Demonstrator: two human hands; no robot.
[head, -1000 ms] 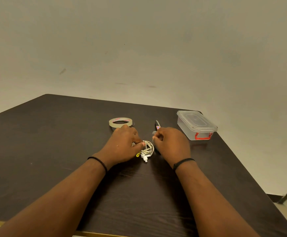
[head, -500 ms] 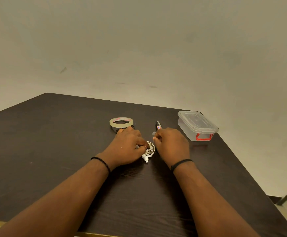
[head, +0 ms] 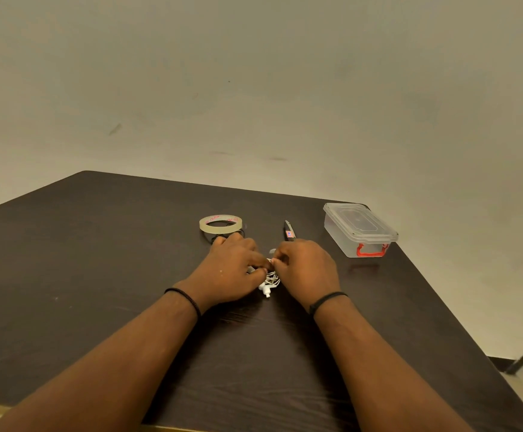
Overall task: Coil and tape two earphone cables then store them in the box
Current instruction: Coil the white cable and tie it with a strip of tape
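A white coiled earphone cable (head: pixel 269 283) lies on the dark table (head: pixel 98 275), bunched between my two hands. My left hand (head: pixel 232 272) pinches its left side with curled fingers. My right hand (head: pixel 307 269) pinches the top of the bundle, and a small pale strip, perhaps tape, shows at its fingertips. Just behind my left hand lies a roll of clear tape (head: pixel 220 223), with a dark cable partly hidden under that hand. A clear plastic box (head: pixel 360 230) with a lid and red latch stands shut at the right.
A black cutter with a red label (head: pixel 289 231) lies behind my right hand. The table's right edge runs close past the box, and the near edge is just below my forearms. A plain wall rises behind the table.
My hands have drawn closer together over the white bundle, so less of the coil shows. The fingertips now meet above it.
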